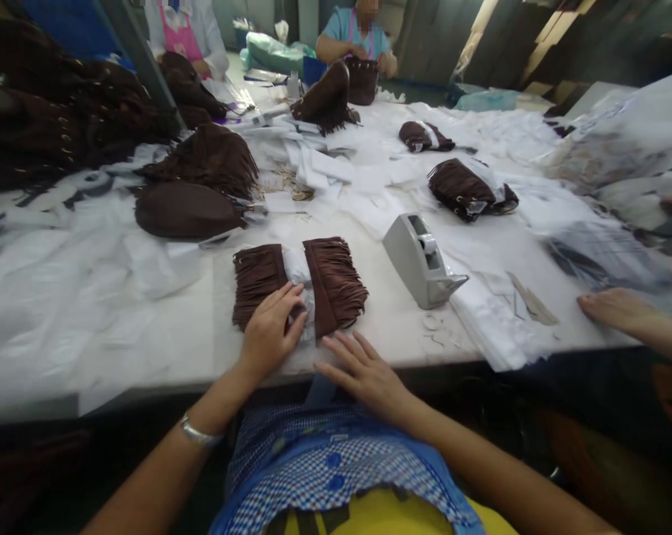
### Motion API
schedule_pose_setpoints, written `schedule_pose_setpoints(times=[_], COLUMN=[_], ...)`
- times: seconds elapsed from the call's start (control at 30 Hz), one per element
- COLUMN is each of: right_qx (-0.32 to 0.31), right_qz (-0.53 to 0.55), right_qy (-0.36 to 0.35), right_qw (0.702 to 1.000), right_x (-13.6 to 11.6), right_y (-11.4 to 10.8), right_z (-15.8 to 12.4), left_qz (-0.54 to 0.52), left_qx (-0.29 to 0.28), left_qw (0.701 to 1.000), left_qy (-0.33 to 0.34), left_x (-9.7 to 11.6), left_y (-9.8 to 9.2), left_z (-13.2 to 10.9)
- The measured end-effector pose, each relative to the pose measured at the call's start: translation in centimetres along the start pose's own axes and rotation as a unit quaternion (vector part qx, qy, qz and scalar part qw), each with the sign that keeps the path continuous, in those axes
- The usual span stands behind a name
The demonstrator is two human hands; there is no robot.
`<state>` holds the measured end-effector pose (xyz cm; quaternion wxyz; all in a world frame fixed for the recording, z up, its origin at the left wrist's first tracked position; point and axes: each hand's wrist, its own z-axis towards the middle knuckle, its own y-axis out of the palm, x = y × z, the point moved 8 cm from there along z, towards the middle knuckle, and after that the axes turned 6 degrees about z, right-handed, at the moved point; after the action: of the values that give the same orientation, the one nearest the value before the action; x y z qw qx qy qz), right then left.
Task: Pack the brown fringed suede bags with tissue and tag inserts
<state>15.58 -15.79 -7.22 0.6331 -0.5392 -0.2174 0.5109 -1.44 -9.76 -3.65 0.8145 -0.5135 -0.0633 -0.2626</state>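
A brown fringed bag (336, 286) lies flat in front of me, with a white wrap (296, 267) round its middle. My left hand (273, 321) rests on the wrap and the bag's left half, fingers stretched out. At the bag's lower right edge is my right hand (363, 371), its fingers spread and holding nothing; whether the fingertips touch the bag I cannot tell. A grey tape dispenser (419, 260) stands to the right of the bag.
Brown bags (191, 208) lie at the left, and two wrapped ones (470, 189) at the back right. Scissors (531, 301) and white sheets (495, 327) lie right of the dispenser. Another person's hand (620, 308) reaches in from the right. Two people (358, 41) work across the table.
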Motion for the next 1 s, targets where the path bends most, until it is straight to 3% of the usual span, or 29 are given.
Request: schedule_pose_setpoints(times=[0.17, 0.3, 0.53, 0.77, 1.0], right_qx=[0.152, 0.206, 0.224, 0.204, 0.184], right_qz=[0.066, 0.121, 0.135, 0.131, 0.131], right_qy=[-0.021, -0.067, -0.075, -0.107, -0.138], right_qw=[0.986, 0.969, 0.962, 0.964, 0.964], right_x=[-0.4, -1.3, -2.2, -3.5, -5.6], right_y=[-0.3, -1.1, -1.9, -1.2, -1.2], right_z=[0.3, 0.1, -0.1, -0.2, -1.3], left_qz=[-0.034, -0.054, 0.070, 0.141, 0.183], left_qx=[0.002, -0.040, -0.144, -0.055, -0.045], left_qw=[0.999, 0.998, 0.976, 0.972, 0.962], left_qy=[-0.022, 0.016, 0.148, 0.182, 0.198], left_x=[0.0, -0.2, 1.3, 1.5, 1.6], left_y=[-0.4, -0.7, -1.2, -0.5, -0.4], left_z=[-0.1, -0.8, -4.2, -4.6, -4.7])
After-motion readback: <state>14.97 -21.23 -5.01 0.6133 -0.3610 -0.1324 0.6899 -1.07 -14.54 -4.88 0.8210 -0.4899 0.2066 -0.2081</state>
